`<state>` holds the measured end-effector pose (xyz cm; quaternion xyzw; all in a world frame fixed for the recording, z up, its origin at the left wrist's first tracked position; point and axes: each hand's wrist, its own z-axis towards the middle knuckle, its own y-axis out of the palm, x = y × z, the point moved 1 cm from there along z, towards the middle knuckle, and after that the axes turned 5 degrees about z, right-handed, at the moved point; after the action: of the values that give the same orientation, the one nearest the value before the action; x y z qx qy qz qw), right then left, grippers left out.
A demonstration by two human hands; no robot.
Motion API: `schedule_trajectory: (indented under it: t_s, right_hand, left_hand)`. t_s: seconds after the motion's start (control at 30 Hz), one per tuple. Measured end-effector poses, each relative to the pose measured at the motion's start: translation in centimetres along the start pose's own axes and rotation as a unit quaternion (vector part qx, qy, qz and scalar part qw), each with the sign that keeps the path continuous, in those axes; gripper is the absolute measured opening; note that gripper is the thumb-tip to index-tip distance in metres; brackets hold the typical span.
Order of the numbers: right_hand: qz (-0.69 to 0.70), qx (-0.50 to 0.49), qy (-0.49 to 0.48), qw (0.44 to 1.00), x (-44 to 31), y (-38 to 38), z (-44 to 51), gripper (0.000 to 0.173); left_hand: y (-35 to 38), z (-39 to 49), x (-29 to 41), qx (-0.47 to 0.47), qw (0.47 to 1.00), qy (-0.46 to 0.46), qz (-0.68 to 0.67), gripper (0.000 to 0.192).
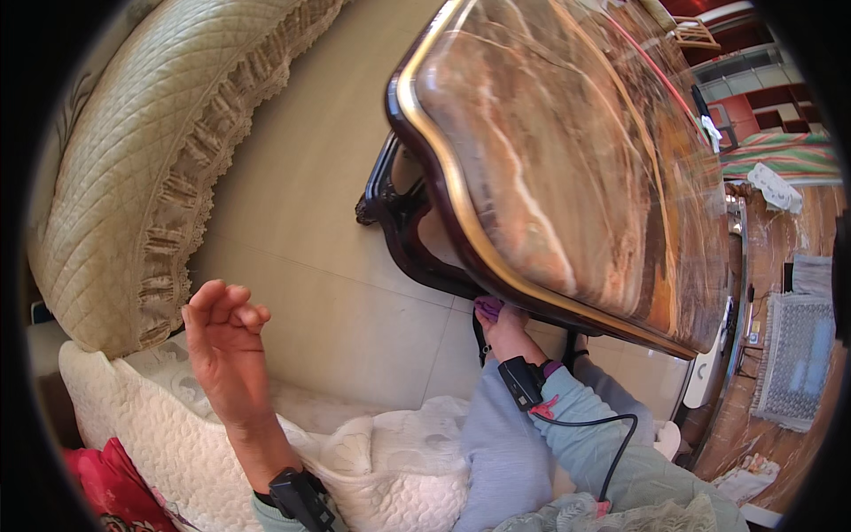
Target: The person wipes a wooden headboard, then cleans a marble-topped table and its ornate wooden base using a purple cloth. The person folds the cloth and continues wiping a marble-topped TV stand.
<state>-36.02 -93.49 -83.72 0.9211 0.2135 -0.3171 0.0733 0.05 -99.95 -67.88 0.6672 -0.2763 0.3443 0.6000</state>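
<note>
My right hand is low at the near edge of a marble-topped table, gripping a bunched purple cloth. The table's rim partly hides the fingers and the cloth. My left hand is raised in the air, palm showing and fingers loosely curled apart, with nothing in it. It hovers above the near end of a quilted cream seat cover. The table has a gold-trimmed dark rim and a carved dark wooden leg.
A padded, lace-trimmed sofa curves along the left. Pale floor tiles lie between sofa and table. A red cloth is at lower left. A black cable runs along my right sleeve. Beyond the table stands a wooden cabinet with lace covers.
</note>
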Motion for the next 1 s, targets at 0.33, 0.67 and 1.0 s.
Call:
schedule_trajectory:
  t_s: [0.33, 0.67, 1.0]
  right_hand:
    - [0.064, 0.018, 0.050, 0.997, 6.9, 9.5, -0.9, 0.041]
    - [0.148, 0.014, 0.057, 0.987, 8.4, 15.3, -2.9, 0.026]
    - [-0.079, -0.088, -0.026, 0.993, 4.0, 5.0, -3.1, 0.016]
  left_hand:
    - [0.4, 0.1, 0.2, 0.032, 0.999, 0.010, -0.042, 0.043]
    - [0.0, 0.3, -0.1, 0.041, 0.998, 0.014, -0.040, 0.043]
    - [-0.5, 0.4, 0.4, 0.075, 0.995, 0.033, -0.059, 0.044]
